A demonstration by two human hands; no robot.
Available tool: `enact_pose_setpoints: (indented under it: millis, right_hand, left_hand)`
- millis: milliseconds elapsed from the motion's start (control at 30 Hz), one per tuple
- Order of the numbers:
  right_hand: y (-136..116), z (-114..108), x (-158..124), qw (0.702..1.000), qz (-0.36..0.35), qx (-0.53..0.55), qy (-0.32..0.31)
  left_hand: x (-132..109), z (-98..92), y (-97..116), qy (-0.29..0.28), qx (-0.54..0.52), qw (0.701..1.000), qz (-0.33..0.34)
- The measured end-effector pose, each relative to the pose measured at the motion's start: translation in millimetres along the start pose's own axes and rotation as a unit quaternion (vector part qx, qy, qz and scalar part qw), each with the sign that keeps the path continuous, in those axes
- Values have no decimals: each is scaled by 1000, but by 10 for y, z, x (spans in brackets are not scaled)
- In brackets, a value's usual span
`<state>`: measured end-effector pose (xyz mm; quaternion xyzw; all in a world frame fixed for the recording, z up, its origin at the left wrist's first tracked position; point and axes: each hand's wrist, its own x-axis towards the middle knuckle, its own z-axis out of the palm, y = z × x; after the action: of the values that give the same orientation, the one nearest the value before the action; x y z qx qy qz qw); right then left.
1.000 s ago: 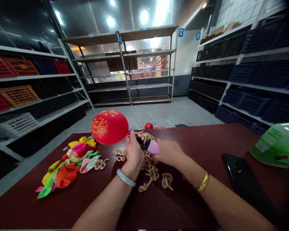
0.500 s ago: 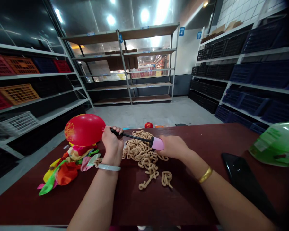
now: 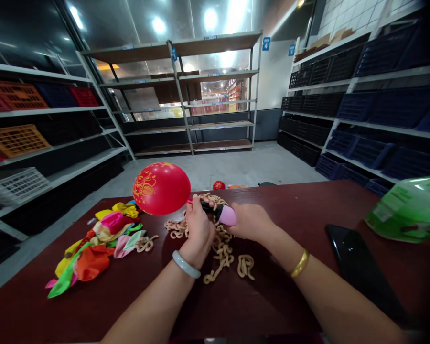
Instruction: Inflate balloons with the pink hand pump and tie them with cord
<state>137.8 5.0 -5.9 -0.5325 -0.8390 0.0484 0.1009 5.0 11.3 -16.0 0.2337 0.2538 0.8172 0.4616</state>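
Note:
A red balloon (image 3: 162, 188) with yellow print is inflated on the nozzle end of a pink and black hand pump (image 3: 227, 215). My left hand (image 3: 199, 220), with a pale bangle at the wrist, is closed round the balloon's neck and the pump's black end. My right hand (image 3: 249, 220), with a gold bracelet, grips the pump's pink end. The pump's rod is pushed in, and the two hands are close together. Behind and below them lies a heap of tan twisted strands (image 3: 222, 246), partly hidden by my left hand.
Limp coloured balloons (image 3: 93, 260) lie on the dark red table (image 3: 279, 291) at the left. On the right are a black phone (image 3: 361, 267) and a green plastic bag (image 3: 404, 210). A small red ball (image 3: 219, 185) shows past the far edge. Shelves with crates (image 3: 19, 138) stand around.
My left hand has moved right towards my right hand, carrying the balloon along. The pump's rod, drawn out before, is now pushed in. The balloon looks about the same size.

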Motion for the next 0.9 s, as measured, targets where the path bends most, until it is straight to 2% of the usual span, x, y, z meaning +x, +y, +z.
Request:
enact_pose_setpoints:
  millis: [100, 200, 367, 467, 633, 900]
  right_hand:
    - [-4, -10, 9, 1000, 9, 4, -7]
    - [26, -3, 27, 1000, 12, 3, -9]
    - [162, -4, 69, 1000, 4, -13, -18]
    - [235, -27, 77, 999, 4, -15, -28]
    - [274, -59, 47, 999, -11, -38, -12]
    - [111, 50, 30, 1000, -3, -25, -5]
  left_hand:
    - [80, -13, 102, -17, 0, 1000, 11]
    - [266, -93, 286, -19, -4, 999, 27]
    - [644, -316, 624, 34, -21, 997, 68]
    - [753, -395, 707, 70, -30, 995, 69]
    - [649, -334, 579, 66, -50, 995, 57]
    - [117, -76, 62, 0, -18, 1000, 12]
